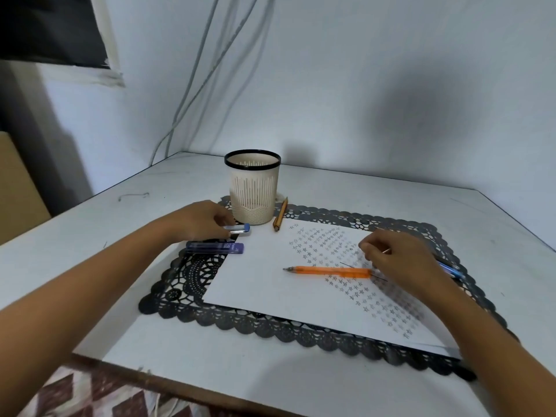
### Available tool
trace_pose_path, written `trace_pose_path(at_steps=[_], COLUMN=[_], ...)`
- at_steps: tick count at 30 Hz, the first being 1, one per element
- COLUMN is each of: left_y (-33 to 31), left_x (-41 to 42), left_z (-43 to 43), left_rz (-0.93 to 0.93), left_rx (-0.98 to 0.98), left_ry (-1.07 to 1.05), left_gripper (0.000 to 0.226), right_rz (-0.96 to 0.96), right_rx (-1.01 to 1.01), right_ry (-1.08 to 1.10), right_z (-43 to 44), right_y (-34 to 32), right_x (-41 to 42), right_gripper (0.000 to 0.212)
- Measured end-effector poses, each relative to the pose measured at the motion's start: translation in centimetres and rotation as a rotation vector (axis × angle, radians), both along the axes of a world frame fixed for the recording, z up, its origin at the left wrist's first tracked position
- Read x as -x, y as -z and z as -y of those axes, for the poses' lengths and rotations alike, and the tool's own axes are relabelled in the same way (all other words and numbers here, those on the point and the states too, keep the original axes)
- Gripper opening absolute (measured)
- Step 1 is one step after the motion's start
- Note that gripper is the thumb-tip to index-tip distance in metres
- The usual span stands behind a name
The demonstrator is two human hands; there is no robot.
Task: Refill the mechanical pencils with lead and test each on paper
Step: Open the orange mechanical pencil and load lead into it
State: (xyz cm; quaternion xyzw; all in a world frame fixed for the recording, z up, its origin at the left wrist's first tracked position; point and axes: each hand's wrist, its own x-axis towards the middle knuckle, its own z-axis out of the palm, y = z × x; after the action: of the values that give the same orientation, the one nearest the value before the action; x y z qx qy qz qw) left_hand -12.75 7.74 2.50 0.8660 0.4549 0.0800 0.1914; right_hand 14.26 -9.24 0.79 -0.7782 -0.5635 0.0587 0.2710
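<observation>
Two bare hands work over a white surface (270, 374), seen from the head camera. The left hand (204, 221) pinches a clear plastic lead case with a blue cap (239, 228), just beside a cream slotted plastic cup with a black rim (253, 188). A dark blue lead case (215, 247) lies nearby on a black lace mat (192, 281). An orange mechanical pencil (328, 271) lies on a white sheet of paper (255, 281) covered with small pencil marks, its tip pointing left. The right hand (400, 260), fingers curled, holds a thin pale stick (386, 251) at the pencil's rear end. A blue pencil (451, 269) shows partly beneath that hand. A brown pencil (280, 215) lies beside the cup.
</observation>
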Motion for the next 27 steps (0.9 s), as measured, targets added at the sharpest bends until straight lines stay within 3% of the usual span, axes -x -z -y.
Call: trace_pose_path(at_steps=[8, 13, 15, 18, 21, 27], left_y=[0.5, -0.3, -0.7, -1.0, -0.7, 1.8], left_x=[-0.1, 0.1, -0.6, -2.9, -5.7, -9.9], left_z=[-0.5, -0.4, 0.4, 3.0, 6.4, 8.7], left_rz=[-0.043, -0.113, -0.131, 0.02, 0.15, 0.132], left_rx=[0.028, 0.04, -0.068, -0.209, -0.187, -0.095], left_ry=[0.047, 0.055, 0.077, 0.17, 0.332, 0.445], left_gripper=[0.007, 0.04, 0.038, 0.027, 0.024, 0.029], right_rz=[-0.036, -0.034, -0.032, -0.032, -0.027, -0.029], right_rx=[0.02, 0.017, 0.015, 0.022, 0.029, 0.027], right_ry=[-0.002, 0.002, 0.005, 0.01, 0.01, 0.011], right_z=[0.0, 0.0, 0.0, 0.0, 0.0, 0.2], right_y=[0.1, 0.1, 0.1, 0.0, -0.1, -0.2], right_x=[-0.2, -0.1, -0.1, -0.1, 0.1, 0.2], right_gripper=[0.014, 0.015, 0.016, 0.016, 0.017, 0.018])
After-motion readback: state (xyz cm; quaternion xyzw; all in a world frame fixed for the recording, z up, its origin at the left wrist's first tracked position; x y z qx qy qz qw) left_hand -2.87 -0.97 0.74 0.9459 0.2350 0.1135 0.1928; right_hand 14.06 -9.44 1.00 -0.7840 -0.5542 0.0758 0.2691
